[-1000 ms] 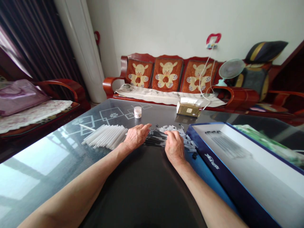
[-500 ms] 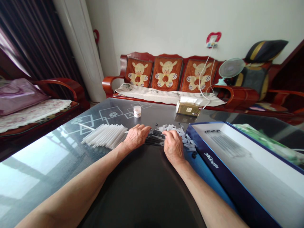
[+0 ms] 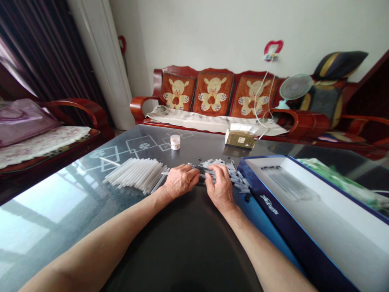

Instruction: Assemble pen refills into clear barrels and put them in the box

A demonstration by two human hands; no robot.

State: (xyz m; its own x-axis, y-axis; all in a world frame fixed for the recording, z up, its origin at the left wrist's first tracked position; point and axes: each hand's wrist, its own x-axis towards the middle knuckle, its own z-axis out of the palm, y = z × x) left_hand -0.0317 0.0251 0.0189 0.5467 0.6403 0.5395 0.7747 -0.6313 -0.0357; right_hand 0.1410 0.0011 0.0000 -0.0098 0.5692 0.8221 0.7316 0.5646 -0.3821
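My left hand point(image 3: 184, 180) is closed around a slim white pen barrel point(image 3: 165, 173), whose end sticks out to the left. Close beside it, my right hand point(image 3: 220, 184) has its thumb apart from its bent fingers, with the fingertips over the dark pen refills point(image 3: 202, 169). Whether it touches one is hard to make out. Behind the right hand lies a heap of short, whitish and grey pen parts point(image 3: 240, 178). To the left of my left hand, many white pen barrels point(image 3: 135, 174) lie side by side on the dark table point(image 3: 146, 243).
A blue box point(image 3: 261, 211) with white inside stands at right, holding a row of assembled pens point(image 3: 282, 180). Behind it lies a green-and-white package point(image 3: 340, 182). Further back are a small white pot point(image 3: 175, 142) and a tissue box point(image 3: 240, 139). Small black pieces point(image 3: 247, 197) lie near the box.
My left hand has shifted right and slightly nearer to me, closer to my right hand. My right hand's thumb and fingers have spread apart.
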